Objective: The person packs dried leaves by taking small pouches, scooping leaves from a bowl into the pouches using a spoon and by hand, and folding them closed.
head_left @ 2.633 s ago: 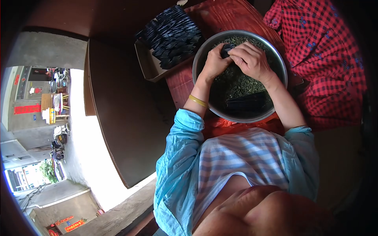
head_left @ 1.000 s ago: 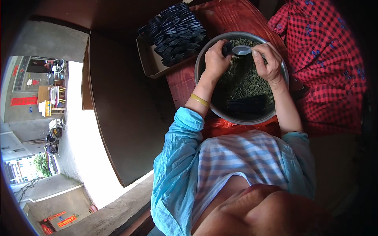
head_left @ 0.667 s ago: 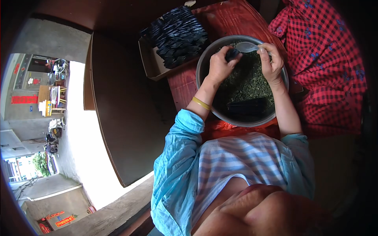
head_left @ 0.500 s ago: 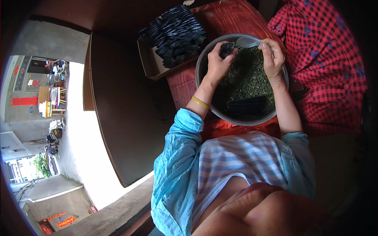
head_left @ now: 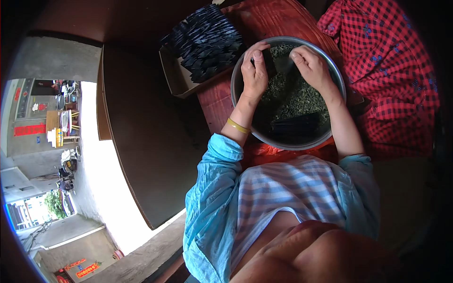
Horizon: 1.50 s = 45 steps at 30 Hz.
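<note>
A wide metal basin (head_left: pixel 234 87) holds loose dried green leaves (head_left: pixel 295 101) that look like tea. Above its far left part, my left hand (head_left: pixel 255 75) is closed around a small dark packet (head_left: pixel 269 63), mostly hidden by the fingers and shadow. My right hand (head_left: pixel 314 68) pinches a spoon over the leaves. The spoon's bowl (head_left: pixel 283 64) looks dim and blurred, pointing left toward the packet; its handle is hidden in my fingers. Several flat dark packets (head_left: pixel 296 125) lie on the leaves at the near side of the basin.
A cardboard box (head_left: pixel 171 70) full of dark shiny packets (head_left: pixel 207 42) stands left of the basin on a red-covered table (head_left: pixel 212 106). Red checked cloth (head_left: pixel 382 80) hangs at the right. A large dark board (head_left: pixel 146 141) stands at left, beside a bright outdoor lane.
My right hand has moved left and turned, bringing the spoon down near the packet. My left hand has shifted slightly left and turned, its thumb now raised. The view has tilted a little.
</note>
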Motion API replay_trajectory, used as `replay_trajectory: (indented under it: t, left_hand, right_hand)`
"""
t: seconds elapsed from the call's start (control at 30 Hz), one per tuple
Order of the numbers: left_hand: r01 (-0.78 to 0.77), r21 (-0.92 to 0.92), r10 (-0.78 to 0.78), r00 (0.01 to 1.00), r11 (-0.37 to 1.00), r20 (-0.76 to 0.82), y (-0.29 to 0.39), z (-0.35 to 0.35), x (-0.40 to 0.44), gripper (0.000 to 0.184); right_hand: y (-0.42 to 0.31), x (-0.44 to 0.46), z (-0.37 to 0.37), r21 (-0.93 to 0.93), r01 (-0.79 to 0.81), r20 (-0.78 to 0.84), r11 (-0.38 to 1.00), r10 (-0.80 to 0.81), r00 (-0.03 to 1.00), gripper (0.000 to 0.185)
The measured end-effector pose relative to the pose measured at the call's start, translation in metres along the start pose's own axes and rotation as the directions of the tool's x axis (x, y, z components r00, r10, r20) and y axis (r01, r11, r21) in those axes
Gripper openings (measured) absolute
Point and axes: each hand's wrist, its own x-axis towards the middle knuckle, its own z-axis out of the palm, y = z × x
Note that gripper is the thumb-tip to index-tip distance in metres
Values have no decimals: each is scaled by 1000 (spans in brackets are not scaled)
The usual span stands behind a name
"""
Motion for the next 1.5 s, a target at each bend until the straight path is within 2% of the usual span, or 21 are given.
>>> replay_trajectory:
  t: [0.1, 0.13, 0.23, 0.4, 0.5, 0.63, 0.8, 0.9, 1.03, 1.17, 1.33, 1.43, 1.5]
  left_hand:
    - [-145, 146, 133, 987, 979, 86, 1, -4, 2, 42]
    - [-144, 149, 133, 988, 978, 81, 3, -5, 2, 42]
    - [-134, 102, 114, 976, 986, 183, 6, -1, 0, 44]
    - [-89, 34, 79, 969, 995, 235, 3, 2, -4, 46]
    - [-12, -12, 14, 990, 1000, 137, 4, 0, -4, 43]
    - [-117, 81, 107, 987, 990, 118, 12, -4, 2, 37]
    - [-156, 102, 141, 980, 983, 138, -4, -1, -2, 29]
    - [44, 24, -48, 985, 999, 167, -3, 0, -3, 24]
    - [120, -40, -113, 982, 992, 153, 7, 2, -4, 20]
    - [221, -153, -192, 963, 963, 187, 2, 1, -6, 18]
    - [177, -63, -167, 977, 982, 134, 3, 1, -5, 19]
    - [-15, 112, 16, 1000, 994, -4, 10, 3, -4, 20]
    - [-17, 105, 13, 999, 994, 33, 6, 4, -4, 22]
  right_hand:
    - [2, 0, 14, -86, 324, -95, 942, -331, 939, 26]
    - [-3, 0, 16, -83, 328, -92, 941, -335, 938, 26]
    - [-23, -8, 16, 172, 116, -12, 978, -116, 993, 22]
    - [-18, -11, 16, 89, 113, 110, 990, -122, 986, 22]
    - [-23, -10, 13, 257, -24, 26, 966, 18, 999, 21]
    - [-14, -7, 12, 255, 51, -53, 966, -39, 998, 23]
    - [-10, -5, 17, 246, 17, -32, 969, -10, 999, 22]
    - [-5, -6, 17, 221, 17, -38, 975, -9, 999, 23]
    - [-9, -4, 14, 293, -9, -23, 956, 17, 1000, 22]
    - [-7, -6, 14, 226, 9, -29, 974, -3, 1000, 21]
    - [-1, -4, 11, 230, 18, -32, 973, -11, 999, 19]
    - [6, -2, 7, 192, 5, -36, 981, 2, 999, 19]
    - [2, -2, 8, 218, 16, -44, 976, -6, 999, 19]
